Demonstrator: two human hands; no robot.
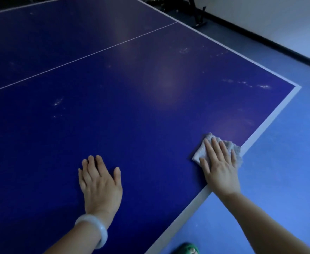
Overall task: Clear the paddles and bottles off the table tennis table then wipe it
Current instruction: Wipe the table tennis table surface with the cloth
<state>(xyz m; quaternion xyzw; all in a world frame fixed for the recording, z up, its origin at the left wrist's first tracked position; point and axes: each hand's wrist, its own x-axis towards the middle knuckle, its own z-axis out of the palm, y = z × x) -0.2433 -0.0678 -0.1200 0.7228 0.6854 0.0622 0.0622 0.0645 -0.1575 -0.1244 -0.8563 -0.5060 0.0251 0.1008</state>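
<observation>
Blue table (132, 107): bare playing surface, whitish smudges.
Left hand (100, 184): flat, fingers spread, palm down on table, holding nothing.
Right hand (219, 162): fingers straight, pressing white cloth (200, 153) beneath it at table's right edge.

A blue sports floor (286, 162) runs along the right side of a dim room, meeting a white wall (271, 21) at a dark skirting board (260, 36). Black metal equipment legs (199, 17) (what they belong to cannot be made out) stand on the floor at the top. Soft light reflects faintly off the floor.
</observation>
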